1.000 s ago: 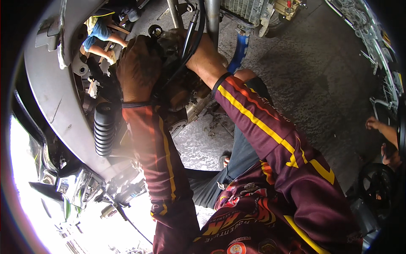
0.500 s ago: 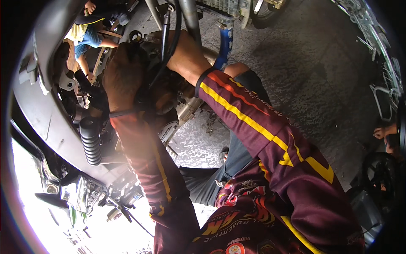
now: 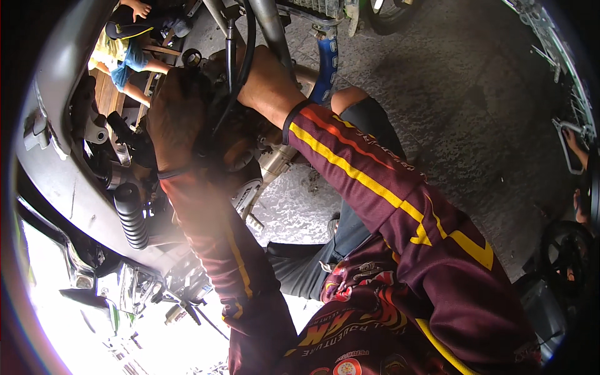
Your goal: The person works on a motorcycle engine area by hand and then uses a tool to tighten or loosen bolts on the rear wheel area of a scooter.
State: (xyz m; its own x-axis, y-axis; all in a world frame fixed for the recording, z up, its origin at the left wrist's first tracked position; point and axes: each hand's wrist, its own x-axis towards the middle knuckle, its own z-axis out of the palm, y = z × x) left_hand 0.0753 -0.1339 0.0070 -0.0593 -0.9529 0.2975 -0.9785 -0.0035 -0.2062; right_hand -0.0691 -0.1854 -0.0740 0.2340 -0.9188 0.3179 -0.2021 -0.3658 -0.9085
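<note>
I have both hands deep in the engine area of a motorcycle [image 3: 225, 115]. My left hand [image 3: 178, 112] is curled over a dark part below a small metal ring [image 3: 191, 58], with what it grips hidden. My right hand [image 3: 265, 84] reaches in from the right, its fingers hidden behind a black cable [image 3: 247, 59] and metal parts, close to a grey frame tube [image 3: 270, 31]. A ribbed black rubber part [image 3: 130, 215] hangs left of my left wrist. A silver pipe [image 3: 275, 164] runs below my hands, and a blue curved hose [image 3: 325, 65] stands beyond my right hand.
A grey body panel [image 3: 56, 175] borders the left. A co-worker in blue shorts [image 3: 134, 59] is beside wooden planks [image 3: 103, 94] at upper left. Another person's arm [image 3: 576, 145] shows at the right near a black wheel [image 3: 559, 256]. A radiator [image 3: 322, 9] is at the top.
Both my hands and the engine have shifted left in the picture as the view moved. At upper left a co-worker's hand has come into sight; the arm at the right has risen.
</note>
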